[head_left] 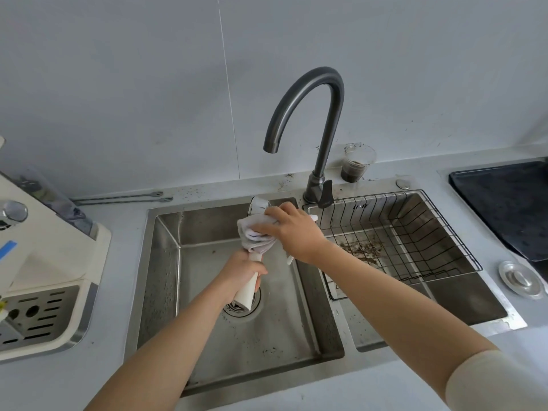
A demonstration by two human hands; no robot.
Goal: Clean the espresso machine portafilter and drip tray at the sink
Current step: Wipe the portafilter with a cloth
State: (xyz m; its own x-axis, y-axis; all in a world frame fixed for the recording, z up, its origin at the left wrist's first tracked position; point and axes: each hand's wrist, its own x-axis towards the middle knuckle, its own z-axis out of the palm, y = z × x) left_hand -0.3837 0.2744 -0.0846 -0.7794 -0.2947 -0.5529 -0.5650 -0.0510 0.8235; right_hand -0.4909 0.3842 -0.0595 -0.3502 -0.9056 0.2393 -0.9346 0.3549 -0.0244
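The portafilter (248,289) is held over the left basin of the sink (166,262), at frame centre. Its white handle slants down toward the drain (240,317), and its metal head is raised near the rear basin edge. The handle is gripped by the left hand (244,271), with the fingers wrapped closed round it. A grey cloth (255,232) is bundled about the head and clasped by the right hand (286,229), with the fingers curled over it (fingertips toward the upper left).

Open basin floor is left below and to the left of the handle. The faucet (311,99) spout hangs above, apart from both hands. A wire basket (415,226) is seated in the right basin, just beside the right wrist. The drip tray (38,318) is seated in the espresso machine (44,262) on the table (106,345), at lower left.
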